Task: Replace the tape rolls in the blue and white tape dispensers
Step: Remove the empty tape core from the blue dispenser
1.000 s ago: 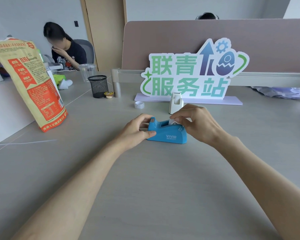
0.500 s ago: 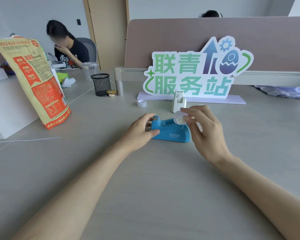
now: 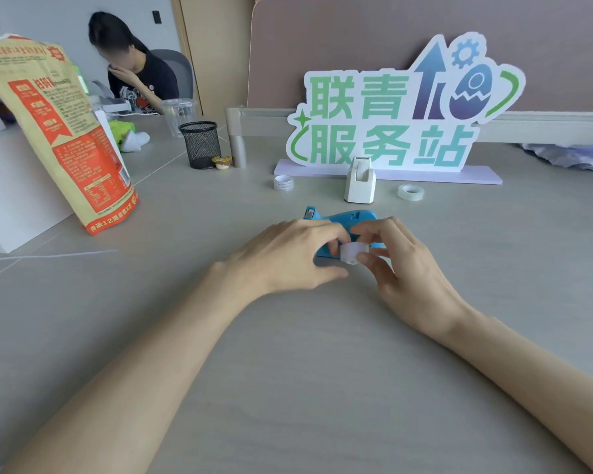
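The blue tape dispenser lies on the grey table, partly hidden behind both hands. In front of it my right hand pinches a small white tape roll between thumb and fingers. My left hand meets the same roll from the left, its fingertips curled at it. The white tape dispenser stands upright farther back. One spare tape roll lies to its left and a clear roll to its right.
A green and white sign stands on a lilac base behind the dispensers. A large orange snack bag leans at left. A black mesh pen cup and a seated person are at the back left.
My right hand lifted the white roll out of the blue dispenser and brought it down in front. My left hand left the dispenser's front end and came to the roll.
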Demonstrator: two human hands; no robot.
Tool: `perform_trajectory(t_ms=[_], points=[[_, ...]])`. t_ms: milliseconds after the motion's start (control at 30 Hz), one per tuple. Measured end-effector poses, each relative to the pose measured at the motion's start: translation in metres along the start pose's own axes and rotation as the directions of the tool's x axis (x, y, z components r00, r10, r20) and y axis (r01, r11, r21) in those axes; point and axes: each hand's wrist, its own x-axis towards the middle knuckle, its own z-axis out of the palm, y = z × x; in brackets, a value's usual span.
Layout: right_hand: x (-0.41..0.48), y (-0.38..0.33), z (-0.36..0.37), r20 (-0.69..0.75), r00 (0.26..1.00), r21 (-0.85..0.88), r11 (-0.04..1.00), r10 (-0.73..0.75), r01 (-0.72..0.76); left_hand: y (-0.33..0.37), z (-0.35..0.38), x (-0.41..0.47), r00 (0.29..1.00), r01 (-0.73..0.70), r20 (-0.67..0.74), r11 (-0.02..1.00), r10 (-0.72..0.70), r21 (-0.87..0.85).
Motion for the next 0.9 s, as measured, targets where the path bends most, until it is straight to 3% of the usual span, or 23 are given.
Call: perform_trajectory(t_ms=[167, 433, 633, 900], points=[[0.0, -0.002, 0.0, 0.024, 1.0, 0.019, 1.0, -0.005, 0.004, -0.002, 0.001, 0.003, 0.998, -0.007, -0.055, 1.0, 0.007, 0.0], [0.0, -0.001, 0.001, 0.083, 0.995, 0.013, 0.999, 0.05, -0.051, -0.003, 0.003, 0.003, 1.0, 0.004, 0.005, 0.998, -0.004, 0.068], [0.002, -0.009, -0.003, -0.009, 0.971, 0.156, 0.959, 0.239, -0.235, 0.003, 0.005, 0.004, 0.983, 0.183, 0.019, 0.973, -0.182, -0.144], [0.005, -0.015, -0.01, -0.085, 0.916, 0.281, 0.891, 0.392, -0.355, 0.006, 0.005, 0.005, 0.974, 0.206, -0.014, 0.911, -0.225, -0.358]])
